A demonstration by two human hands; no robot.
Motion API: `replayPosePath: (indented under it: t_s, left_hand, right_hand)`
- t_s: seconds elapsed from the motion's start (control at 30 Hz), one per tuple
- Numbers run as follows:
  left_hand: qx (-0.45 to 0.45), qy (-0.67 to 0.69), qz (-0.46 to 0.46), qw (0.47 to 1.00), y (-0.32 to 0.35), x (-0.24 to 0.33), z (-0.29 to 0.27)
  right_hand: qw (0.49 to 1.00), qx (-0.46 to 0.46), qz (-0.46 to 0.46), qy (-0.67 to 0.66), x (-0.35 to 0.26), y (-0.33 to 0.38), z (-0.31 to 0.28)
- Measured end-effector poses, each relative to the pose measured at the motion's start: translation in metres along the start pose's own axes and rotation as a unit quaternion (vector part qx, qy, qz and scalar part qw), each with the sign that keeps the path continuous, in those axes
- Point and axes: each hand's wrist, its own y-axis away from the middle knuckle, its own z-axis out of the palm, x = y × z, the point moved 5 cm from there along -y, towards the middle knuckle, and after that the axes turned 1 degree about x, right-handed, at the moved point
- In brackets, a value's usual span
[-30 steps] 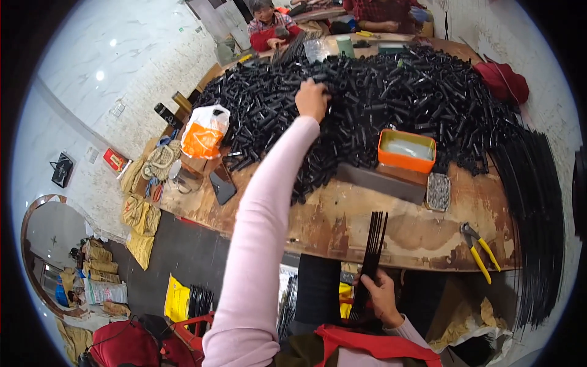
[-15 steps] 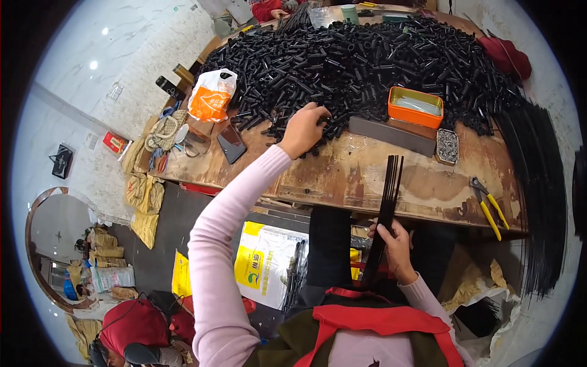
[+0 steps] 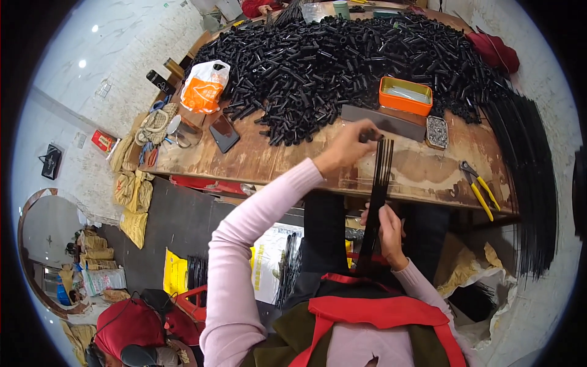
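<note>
Where the rods [image 3: 377, 196] end, left hand [image 3: 350, 145]: closed around dark tubing [image 3: 369, 136], beside the tips.
Right hand [image 3: 390, 233]: grips them low, by the table's [image 3: 306, 156] near edge, leaving tips free.
Tube pile [image 3: 306, 73]: far, apparently within reach.
Pliers [image 3: 480, 188]: right, handles near, presumably handy.

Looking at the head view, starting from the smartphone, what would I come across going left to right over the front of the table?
Smartphone → left hand → thin black rods gripped in the right hand → small tray of metal bits → yellow-handled pliers.
</note>
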Motion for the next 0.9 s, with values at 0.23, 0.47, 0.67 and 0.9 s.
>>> replayPosePath:
  t_s: [0.23,0.47,0.67,0.9]
  left_hand:
    - [-0.137,0.186,0.175,0.957,0.116,0.194,0.034]
    - [0.295,0.304,-0.100,0.901,0.167,0.014,-0.009]
    - [0.375,0.404,-0.073,0.832,0.206,-0.015,0.038]
    - [0.389,0.458,-0.087,0.795,0.216,-0.031,0.029]
  right_hand:
    - [0.963,0.055,-0.248,0.085,-0.013,0.040,0.014]
    - [0.997,-0.001,0.053,-0.054,0.000,0.081,0.032]
    - [0.997,-0.035,0.065,-0.017,0.003,0.100,0.052]
    - [0.998,-0.045,0.039,-0.015,0.000,0.100,0.059]
